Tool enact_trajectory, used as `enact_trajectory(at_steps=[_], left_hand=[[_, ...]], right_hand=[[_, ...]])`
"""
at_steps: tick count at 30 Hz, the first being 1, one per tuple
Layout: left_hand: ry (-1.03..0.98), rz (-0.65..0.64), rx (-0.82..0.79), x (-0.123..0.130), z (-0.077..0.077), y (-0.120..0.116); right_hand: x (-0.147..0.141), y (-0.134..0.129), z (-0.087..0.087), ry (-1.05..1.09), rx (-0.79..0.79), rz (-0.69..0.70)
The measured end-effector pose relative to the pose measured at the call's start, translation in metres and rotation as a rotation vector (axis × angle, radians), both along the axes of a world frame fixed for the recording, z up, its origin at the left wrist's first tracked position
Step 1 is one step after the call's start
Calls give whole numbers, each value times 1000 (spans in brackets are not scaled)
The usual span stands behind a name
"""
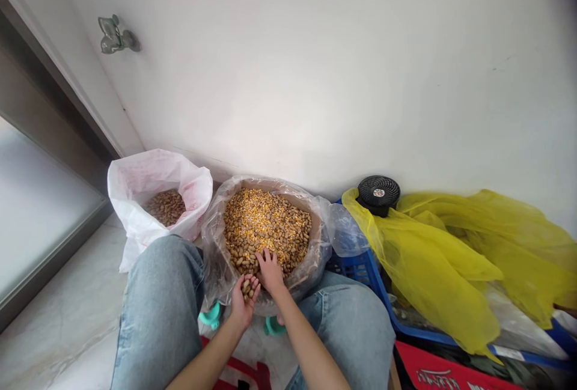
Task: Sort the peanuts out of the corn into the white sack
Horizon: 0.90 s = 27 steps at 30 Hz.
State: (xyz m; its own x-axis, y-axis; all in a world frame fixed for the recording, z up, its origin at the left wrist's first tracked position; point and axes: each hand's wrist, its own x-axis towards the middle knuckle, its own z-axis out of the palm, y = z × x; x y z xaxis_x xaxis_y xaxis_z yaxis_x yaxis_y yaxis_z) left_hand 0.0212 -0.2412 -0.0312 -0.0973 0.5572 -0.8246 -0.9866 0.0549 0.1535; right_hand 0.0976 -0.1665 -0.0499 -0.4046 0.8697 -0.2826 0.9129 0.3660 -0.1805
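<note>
A box lined with clear plastic [322, 222] stands between my knees, filled with yellow corn kernels [256, 207] mixed with brown peanuts in their shells [300, 228]. At the box's near edge, my left hand [243, 306] is cupped palm up around several peanuts [247, 289]. My right hand [271, 271] lies palm down on the near part of the mixed heap. Its fingers are apart and touch the peanuts; the tips are partly hidden among them. To the left, a white sack [130, 222] holds more peanuts [166, 207].
On the right, yellow mesh cloth [433, 252] drapes over a blue crate [383, 300], with a small black fan [378, 193] at its back. A white wall [288, 77] rises behind the box. Turquoise slippers [210, 316] show on the floor below.
</note>
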Motion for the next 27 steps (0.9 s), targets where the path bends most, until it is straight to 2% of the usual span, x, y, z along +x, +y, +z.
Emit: enact_trajectory(at_steps=[4, 7, 10, 14, 18, 20, 23, 27], left_hand=[[-3, -35, -3, 2, -1, -1], [3, -24, -11, 2, -3, -1], [5, -12, 6, -1, -4, 2], [12, -7, 24, -4, -6, 8], [14, -7, 19, -6, -6, 10], [9, -4, 19, -6, -6, 10], [4, 2, 38, -9, -6, 11], [-15, 1, 120, -12, -3, 19]], right_hand=[[0, -5, -8, 112, -49, -213], [3, 0, -7, 489, -203, -434], [12, 11, 0, 787, -397, -591], [30, 24, 20, 967, -538, -652], [43, 28, 39, 1620, -786, -955], [46, 27, 47, 1857, -869, -1069], [45, 23, 55, 1982, -897, -1103], [37, 12, 64, 2009, -969, -1031]])
